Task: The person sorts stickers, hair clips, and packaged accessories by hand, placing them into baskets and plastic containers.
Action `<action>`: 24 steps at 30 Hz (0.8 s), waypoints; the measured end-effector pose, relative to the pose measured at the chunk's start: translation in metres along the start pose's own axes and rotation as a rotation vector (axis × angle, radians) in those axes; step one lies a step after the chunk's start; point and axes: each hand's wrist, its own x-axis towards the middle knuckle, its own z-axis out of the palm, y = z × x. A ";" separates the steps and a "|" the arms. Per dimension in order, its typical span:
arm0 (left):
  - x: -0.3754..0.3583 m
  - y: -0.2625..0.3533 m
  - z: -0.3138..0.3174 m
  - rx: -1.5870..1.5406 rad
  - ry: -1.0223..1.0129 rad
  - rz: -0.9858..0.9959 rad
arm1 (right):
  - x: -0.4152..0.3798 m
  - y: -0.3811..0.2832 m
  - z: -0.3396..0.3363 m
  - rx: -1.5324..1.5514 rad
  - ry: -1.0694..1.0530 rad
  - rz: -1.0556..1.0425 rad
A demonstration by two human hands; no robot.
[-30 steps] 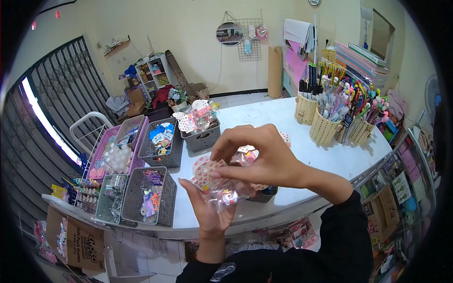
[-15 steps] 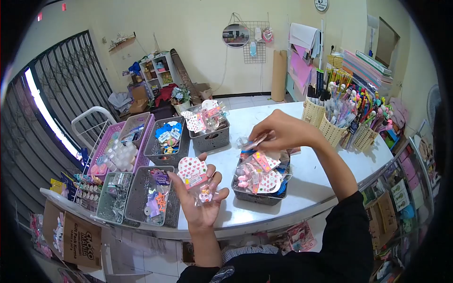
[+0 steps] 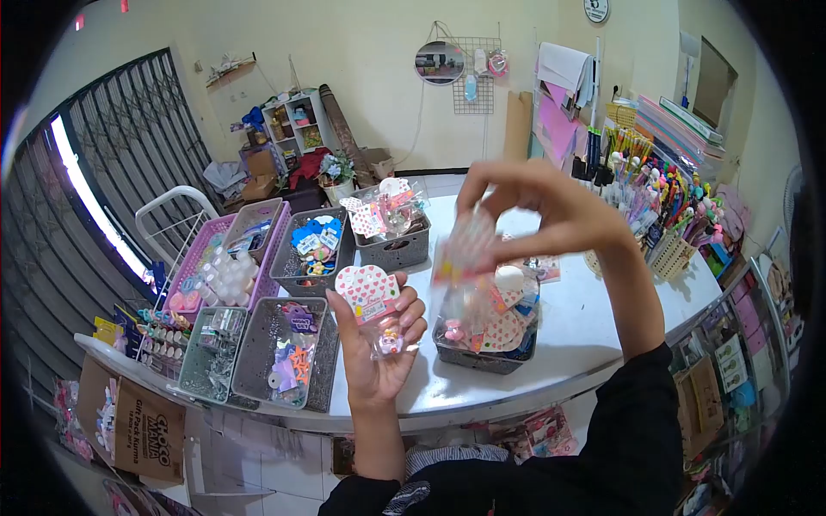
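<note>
My left hand point(image 3: 376, 371) grips a small packet with a white heart-print card point(image 3: 365, 289) on top; a little pastel figure shows in its clear bag. Raised over the grey basket point(image 3: 487, 361), my right hand point(image 3: 564, 215) pinches a similar carded packet point(image 3: 467, 245), smeared by motion. More heart-print packets point(image 3: 506, 331) fill that basket. Behind my left hand stands another grey basket point(image 3: 394, 252), heaped with carded packets point(image 3: 387, 211).
To the left are a basket of blue-carded items point(image 3: 315, 243), a basket with orange and purple pieces point(image 3: 289, 365), a green basket point(image 3: 211, 361) and a pink crate point(image 3: 196, 249). Pens in woven holders point(image 3: 669, 254) stand at the right. A cardboard box point(image 3: 148, 430) sits lower left.
My right hand has lifted from the right basket and brought a packet up, nearer to me. My left hand still holds its packet. The view has shifted slightly.
</note>
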 end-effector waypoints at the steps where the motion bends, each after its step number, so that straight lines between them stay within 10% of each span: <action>1: -0.002 -0.002 0.005 0.000 0.001 0.003 | 0.005 -0.001 0.006 -0.050 -0.088 -0.096; 3: -0.008 -0.007 0.018 0.347 0.275 0.054 | 0.014 -0.007 0.025 -0.029 -0.109 -0.161; 5: -0.015 -0.003 0.002 -0.116 0.042 -0.101 | 0.020 -0.010 0.036 -0.119 -0.180 -0.100; 7: -0.017 -0.008 0.011 0.636 0.183 0.031 | 0.023 -0.007 0.046 -0.102 -0.173 -0.050; 12: -0.020 -0.006 0.000 0.181 -0.073 -0.173 | 0.020 -0.001 0.059 -0.257 -0.058 -0.122; 24: -0.030 -0.012 0.008 0.753 -0.061 -0.106 | 0.017 -0.003 0.057 -0.160 -0.101 -0.121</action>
